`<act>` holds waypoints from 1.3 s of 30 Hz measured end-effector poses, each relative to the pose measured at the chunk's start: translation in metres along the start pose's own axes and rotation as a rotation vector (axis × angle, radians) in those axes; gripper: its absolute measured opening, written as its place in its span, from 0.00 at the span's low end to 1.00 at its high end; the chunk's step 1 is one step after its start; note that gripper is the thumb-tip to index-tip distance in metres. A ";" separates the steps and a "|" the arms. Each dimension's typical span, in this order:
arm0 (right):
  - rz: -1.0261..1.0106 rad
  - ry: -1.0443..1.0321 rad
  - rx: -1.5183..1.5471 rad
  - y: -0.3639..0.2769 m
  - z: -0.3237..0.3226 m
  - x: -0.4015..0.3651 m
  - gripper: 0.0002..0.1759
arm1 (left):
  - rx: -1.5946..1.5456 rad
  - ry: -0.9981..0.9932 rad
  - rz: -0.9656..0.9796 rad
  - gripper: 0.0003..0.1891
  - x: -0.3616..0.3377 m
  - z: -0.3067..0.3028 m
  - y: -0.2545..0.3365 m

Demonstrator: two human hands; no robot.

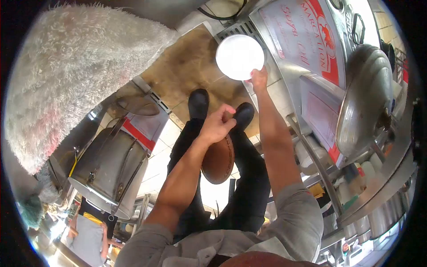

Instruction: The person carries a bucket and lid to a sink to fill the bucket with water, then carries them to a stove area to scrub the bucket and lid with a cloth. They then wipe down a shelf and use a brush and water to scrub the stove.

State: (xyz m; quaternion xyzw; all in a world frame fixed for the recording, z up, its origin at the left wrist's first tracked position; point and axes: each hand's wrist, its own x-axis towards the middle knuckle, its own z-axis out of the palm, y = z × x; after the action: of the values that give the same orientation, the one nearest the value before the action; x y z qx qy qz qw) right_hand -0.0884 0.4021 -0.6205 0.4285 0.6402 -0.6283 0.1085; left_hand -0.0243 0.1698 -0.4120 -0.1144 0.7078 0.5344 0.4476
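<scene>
My right hand (259, 80) grips the near edge of a round white dish or lid (240, 58), held out over the floor. Closer to my body, my left hand (216, 127) has its fingers curled in; whatever they hold, if anything, is hidden. A brown oval object (218, 162) with a stitched-looking rim shows just below that hand, between my legs; contact with it cannot be made out.
Shaggy pale fabric (84, 75) fills the upper left. A large metal pot (106, 164) stands below it. Red and white boxes (307, 38) and a big metal lid (367, 102) are at right. A person (89, 238) is at lower left. Brown mat (187, 66) on the floor.
</scene>
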 end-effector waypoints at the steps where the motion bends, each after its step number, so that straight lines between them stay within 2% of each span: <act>1: -0.020 -0.003 0.040 -0.005 0.010 -0.002 0.20 | 0.022 -0.006 -0.007 0.17 0.000 -0.001 0.002; 2: -0.039 -0.003 0.079 -0.009 0.018 -0.005 0.18 | 0.044 -0.015 -0.013 0.18 0.000 -0.002 0.004; 5: -0.003 -0.055 0.148 -0.002 0.037 -0.006 0.20 | 0.056 -0.048 -0.041 0.19 0.000 -0.003 0.012; 11: 0.106 -0.056 0.108 -0.011 0.078 -0.039 0.27 | 0.085 -0.026 -0.043 0.18 0.000 -0.008 0.018; 15: 0.182 -0.155 0.105 -0.016 0.069 -0.048 0.34 | 0.120 0.030 0.006 0.18 0.001 -0.015 0.014; 18: 0.213 -0.273 0.117 -0.010 0.049 -0.060 0.43 | 0.123 0.120 0.157 0.20 0.007 -0.018 -0.015; 20: 0.283 -0.238 0.219 -0.018 0.033 -0.093 0.48 | -0.149 0.160 0.088 0.20 0.004 -0.020 -0.009; 21: 0.306 -0.213 0.137 -0.026 0.022 -0.112 0.43 | -0.280 0.170 0.056 0.19 0.001 -0.021 -0.003; 22: 0.332 -0.190 0.056 -0.034 0.012 -0.130 0.39 | -0.281 0.240 0.128 0.20 -0.002 -0.020 0.000; 25: 0.239 -0.375 -0.132 -0.019 -0.044 -0.180 0.30 | -0.603 0.388 0.228 0.19 -0.011 -0.007 -0.017; 28: 0.173 -0.302 -0.275 0.011 -0.107 -0.231 0.23 | -0.636 0.476 0.111 0.19 -0.060 -0.009 0.030; 31: 0.132 -0.212 -0.500 0.094 -0.177 -0.252 0.22 | -0.677 0.476 0.203 0.20 -0.096 -0.004 0.072; 32: 0.161 -0.183 -0.481 0.080 -0.184 -0.262 0.22 | -0.576 0.445 0.205 0.19 -0.109 -0.007 0.094; 33: 0.190 -0.152 -0.462 0.066 -0.192 -0.272 0.22 | -0.625 0.389 0.224 0.19 -0.122 -0.007 0.125; 35: 0.339 -0.122 -0.332 -0.037 -0.188 -0.329 0.21 | -0.727 0.273 0.269 0.20 -0.151 -0.013 0.208; 36: 0.324 -0.137 -0.149 -0.072 -0.187 -0.347 0.19 | -0.712 0.241 0.260 0.20 -0.169 -0.020 0.260; 38: -0.012 -0.141 -0.280 -0.080 -0.186 -0.348 0.19 | -0.767 0.242 0.398 0.23 -0.163 -0.028 0.326; 39: -0.181 -0.131 -0.347 -0.076 -0.186 -0.343 0.19 | -0.889 0.218 0.345 0.27 -0.159 -0.035 0.361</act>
State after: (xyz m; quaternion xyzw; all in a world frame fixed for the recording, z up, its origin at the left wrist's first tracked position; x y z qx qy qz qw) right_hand 0.1428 0.4395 -0.2993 0.3023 0.7662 -0.5425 0.1653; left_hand -0.1826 0.2348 -0.0548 -0.2308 0.4626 0.8360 0.1838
